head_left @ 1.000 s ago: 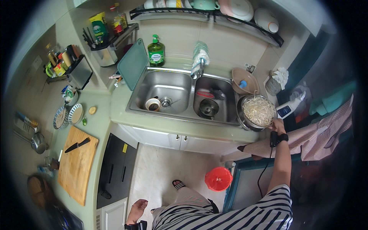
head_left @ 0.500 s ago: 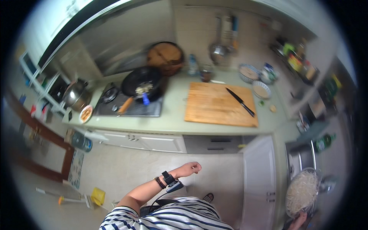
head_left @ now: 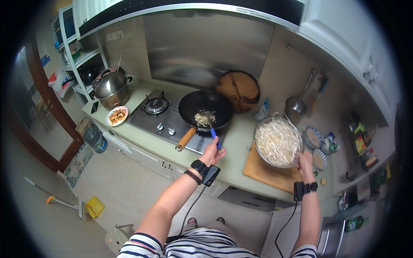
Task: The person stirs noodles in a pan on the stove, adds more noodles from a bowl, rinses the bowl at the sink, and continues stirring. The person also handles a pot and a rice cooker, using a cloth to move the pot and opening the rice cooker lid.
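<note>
Left hand half-open at spatula, counter front edge, grip unclear; right hand closed on sprout bowl behind chopping board's front edge.

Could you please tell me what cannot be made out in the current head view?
Head view, hidden: part of the cutting board, covered by the bowl of sprouts.
Head view, hidden: the stove directly beneath the wok, behind the wok itself.
Head view, hidden: the steel pot's contents, under its lid.
Head view, too small: whether the left hand fully grips the blue handle.
Head view, cut off: the sink, by the dark rim.
</note>
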The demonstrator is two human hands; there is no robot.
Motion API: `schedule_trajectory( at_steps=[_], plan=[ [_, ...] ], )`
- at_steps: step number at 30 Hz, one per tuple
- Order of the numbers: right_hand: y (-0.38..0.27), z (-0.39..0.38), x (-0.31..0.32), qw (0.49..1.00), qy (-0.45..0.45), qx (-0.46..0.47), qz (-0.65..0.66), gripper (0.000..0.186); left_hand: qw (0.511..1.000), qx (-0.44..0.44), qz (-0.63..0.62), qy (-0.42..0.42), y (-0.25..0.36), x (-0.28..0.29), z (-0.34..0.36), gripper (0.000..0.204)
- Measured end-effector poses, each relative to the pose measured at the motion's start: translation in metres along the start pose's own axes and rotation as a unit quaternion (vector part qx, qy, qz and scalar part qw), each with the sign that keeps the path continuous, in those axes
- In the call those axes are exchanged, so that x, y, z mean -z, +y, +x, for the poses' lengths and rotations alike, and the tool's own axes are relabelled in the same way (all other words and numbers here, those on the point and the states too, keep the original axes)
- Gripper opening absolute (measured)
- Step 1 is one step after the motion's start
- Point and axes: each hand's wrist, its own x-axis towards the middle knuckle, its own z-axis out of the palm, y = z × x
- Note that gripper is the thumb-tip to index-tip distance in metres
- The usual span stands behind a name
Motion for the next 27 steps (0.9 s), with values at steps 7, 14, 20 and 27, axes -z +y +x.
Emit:
schedule_trajectory(
  at_steps=[7,14,20,27],
  plan=[
    [-0.079,0.156,-0.136,0.984,-0.018,0.132,-0.117,0.011,0.998,0.005,-0.058,-0.037,0.014,0.001,0.024,0.019],
    [-0.124,0.246,-0.248,0.873,-0.035,0.388,-0.292,0.021,0.991,0.007,-0.122,-0.06,0.047,-0.002,-0.045,0.015],
    [-0.144,0.221,-0.337,0.762,-0.004,0.499,-0.413,0.021,0.987,-0.024,-0.158,-0.032,0.058,-0.01,-0.074,0.013],
    [-0.118,0.186,-0.405,0.557,0.064,0.7,-0.443,0.013,0.981,0.008,-0.184,-0.066,0.078,0.003,-0.05,0.012]
  ],
)
